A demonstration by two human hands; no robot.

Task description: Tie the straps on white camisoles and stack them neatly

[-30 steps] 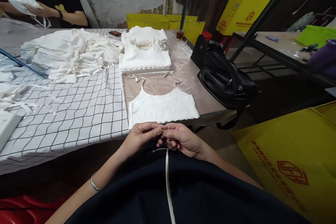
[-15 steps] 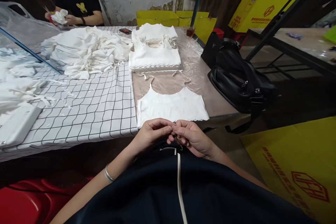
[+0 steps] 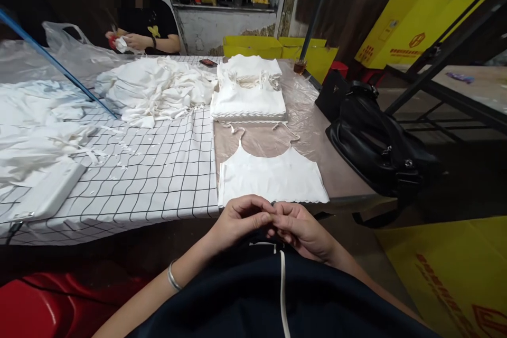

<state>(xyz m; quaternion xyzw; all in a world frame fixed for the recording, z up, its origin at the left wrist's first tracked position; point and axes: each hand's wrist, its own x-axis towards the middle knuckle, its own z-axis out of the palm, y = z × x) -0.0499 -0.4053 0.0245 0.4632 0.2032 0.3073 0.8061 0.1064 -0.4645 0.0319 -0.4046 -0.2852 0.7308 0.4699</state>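
Observation:
My left hand (image 3: 247,220) and my right hand (image 3: 303,229) meet in front of my dark clothing, just off the table's front edge. Both are closed, thumbs and fingertips pinched together and touching. Whatever they hold, if anything, is too small or hidden to make out. Right beyond them a white camisole top (image 3: 273,175) lies flat, its thin straps stretched toward the back and its wavy hem toward me. Behind it stands a neat stack of folded white tops (image 3: 248,100) with scalloped edges.
Loose white garments (image 3: 158,87) are heaped at left on the checked tablecloth (image 3: 170,169), near a white box-shaped device (image 3: 51,193). A black bag (image 3: 376,137) sits at right. A glass of brown drink (image 3: 300,67) stands behind. Across the table a person (image 3: 146,26) handles white cloth.
The view has tilted and shifted, so the table and things sit lower and farther right in the picture. My hands keep the same pinched pose. The person opposite has moved the white cloth slightly.

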